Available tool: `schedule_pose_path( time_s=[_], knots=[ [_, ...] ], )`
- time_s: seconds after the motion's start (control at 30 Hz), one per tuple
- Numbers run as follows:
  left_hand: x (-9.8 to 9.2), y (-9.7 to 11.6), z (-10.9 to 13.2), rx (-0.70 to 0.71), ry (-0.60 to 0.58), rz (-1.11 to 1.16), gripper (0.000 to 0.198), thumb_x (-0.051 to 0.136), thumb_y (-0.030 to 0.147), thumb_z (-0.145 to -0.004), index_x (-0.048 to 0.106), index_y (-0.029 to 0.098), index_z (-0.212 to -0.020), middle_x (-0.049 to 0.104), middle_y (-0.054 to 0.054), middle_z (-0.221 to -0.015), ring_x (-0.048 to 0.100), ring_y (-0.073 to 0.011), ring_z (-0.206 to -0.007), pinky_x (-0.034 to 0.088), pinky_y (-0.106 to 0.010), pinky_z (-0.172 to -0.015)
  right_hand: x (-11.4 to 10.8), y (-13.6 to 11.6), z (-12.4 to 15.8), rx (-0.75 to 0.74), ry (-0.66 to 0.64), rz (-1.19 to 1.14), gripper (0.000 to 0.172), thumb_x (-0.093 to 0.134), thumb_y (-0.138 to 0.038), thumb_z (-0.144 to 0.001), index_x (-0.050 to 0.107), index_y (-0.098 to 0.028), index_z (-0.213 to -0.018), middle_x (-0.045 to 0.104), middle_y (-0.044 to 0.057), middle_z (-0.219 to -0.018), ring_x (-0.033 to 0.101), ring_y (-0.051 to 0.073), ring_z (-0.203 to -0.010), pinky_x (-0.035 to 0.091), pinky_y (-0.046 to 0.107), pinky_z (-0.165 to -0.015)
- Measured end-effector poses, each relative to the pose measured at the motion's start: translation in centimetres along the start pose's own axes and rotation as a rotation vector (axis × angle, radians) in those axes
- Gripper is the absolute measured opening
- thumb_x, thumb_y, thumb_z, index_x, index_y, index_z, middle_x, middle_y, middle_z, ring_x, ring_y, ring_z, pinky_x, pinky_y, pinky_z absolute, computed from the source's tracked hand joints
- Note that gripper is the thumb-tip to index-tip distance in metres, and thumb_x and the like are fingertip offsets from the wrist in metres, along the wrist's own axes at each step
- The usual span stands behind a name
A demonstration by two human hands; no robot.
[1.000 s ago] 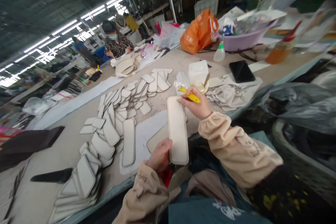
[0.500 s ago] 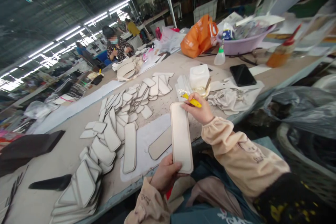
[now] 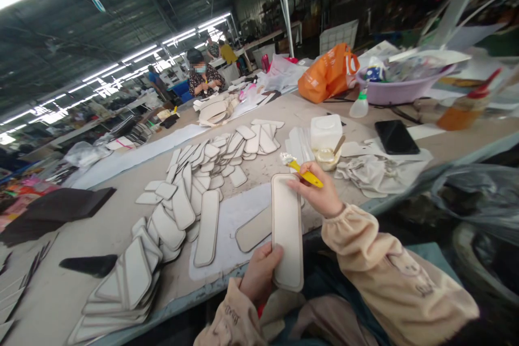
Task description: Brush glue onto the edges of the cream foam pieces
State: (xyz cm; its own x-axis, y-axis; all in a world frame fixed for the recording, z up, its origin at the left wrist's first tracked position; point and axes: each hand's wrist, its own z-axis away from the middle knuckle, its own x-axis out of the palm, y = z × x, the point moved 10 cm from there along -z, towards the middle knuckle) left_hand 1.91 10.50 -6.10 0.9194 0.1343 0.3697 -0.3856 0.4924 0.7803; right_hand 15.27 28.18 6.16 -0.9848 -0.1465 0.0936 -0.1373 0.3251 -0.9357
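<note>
The left hand [image 3: 257,273] is clamped on the near end of a long pale panel [image 3: 287,230], thumb lying on its face, holding it over the table edge [image 3: 194,294]. The right hand [image 3: 320,192] is closed around a brush [image 3: 302,169] with a yellow handle, and its fingertips touch the panel's far right corner. The bristles point up and left, just off the panel's far end.

Against the picture from 0.5 s ago, both hands keep the same holds and the panel keeps its lengthwise lie, far end away from the person. The brush head now stands a little clearer of the panel's top edge. The view has tipped up, so more of the ceiling lights shows.

Under the panel a second pale piece [image 3: 253,230] lies flat on a white sheet [image 3: 229,227]. Left of that, many like pieces [image 3: 190,194] spread in overlapping rows, with a stack [image 3: 121,292] nearest the edge. Beyond the right hand stand a white tub [image 3: 325,132] and a small dish [image 3: 324,155] with a stick in it, then crumpled cloths [image 3: 373,173], a phone [image 3: 396,137] and an orange bag [image 3: 326,74]. Another person [image 3: 203,78] sits at the far end of the table.
</note>
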Motion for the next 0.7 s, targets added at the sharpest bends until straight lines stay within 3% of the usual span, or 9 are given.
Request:
schedule_pose_path(
  time_s=[0.17, 0.3, 0.43, 0.53, 0.7],
  knots=[
    [-0.6, -0.7, 1.0, 0.002, 0.003, -0.012, 0.046, 0.072, 0.048, -0.072, 0.070, 0.009, -0.096, 0.069, -0.008, -0.072, 0.060, -0.0149, -0.059, 0.045, -0.025, -0.057, 0.2, -1.3, 1.0, -0.109, 0.011, 0.216, 0.031, 0.071, -0.044, -0.075, 0.049, -0.023, -0.080, 0.049, -0.004, -0.070, 0.046, 0.012, -0.059, 0.040, 0.027, -0.056],
    [-1.0, -0.8, 2.1, 0.013, 0.027, 0.033, 0.045, 0.079, 0.049, -0.060, 0.073, 0.009, -0.080, 0.067, -0.006, -0.064, 0.056, -0.0128, -0.056, 0.043, -0.025, -0.057, -0.2, -0.4, 1.7, -0.050, 0.076, 0.309, 0.033, 0.074, -0.050, -0.071, 0.052, -0.026, -0.077, 0.056, 0.001, -0.076, 0.054, 0.017, -0.066, 0.044, 0.035, -0.062],
    [-3.9, 0.7, 3.7, 0.030, 0.082, 0.091, 0.049, 0.084, 0.050, -0.052, 0.073, 0.011, -0.081, 0.068, -0.004, -0.069, 0.057, -0.0114, -0.057, 0.044, -0.024, -0.059, 0.4, 0.5, 1.9, -0.006, 0.112, 0.265, 0.027, 0.076, -0.050, -0.069, 0.060, -0.032, -0.079, 0.063, 0.008, -0.085, 0.064, 0.028, -0.079, 0.046, 0.049, -0.072],
    [-8.7, 4.2, 6.9, 0.127, 0.205, 0.066, 0.050, 0.083, 0.048, -0.057, 0.072, 0.010, -0.088, 0.069, -0.005, -0.069, 0.060, -0.0115, -0.058, 0.046, -0.022, -0.058, 0.8, 0.5, 2.8, 0.065, 0.137, 0.097, 0.017, 0.070, -0.048, -0.076, 0.061, -0.036, -0.083, 0.067, 0.010, -0.093, 0.067, 0.033, -0.090, 0.049, 0.056, -0.074],
    [-22.1, 12.8, 14.1, 0.291, 0.689, -0.080, 0.035, 0.071, 0.036, -0.075, 0.066, 0.009, -0.096, 0.071, -0.011, -0.078, 0.066, -0.0195, -0.064, 0.054, -0.032, -0.060, 0.5, -0.2, 3.5, 0.026, 0.167, 0.031, 0.015, 0.070, -0.042, -0.079, 0.059, -0.035, -0.087, 0.067, 0.010, -0.102, 0.065, 0.036, -0.098, 0.049, 0.062, -0.084]
  ],
)
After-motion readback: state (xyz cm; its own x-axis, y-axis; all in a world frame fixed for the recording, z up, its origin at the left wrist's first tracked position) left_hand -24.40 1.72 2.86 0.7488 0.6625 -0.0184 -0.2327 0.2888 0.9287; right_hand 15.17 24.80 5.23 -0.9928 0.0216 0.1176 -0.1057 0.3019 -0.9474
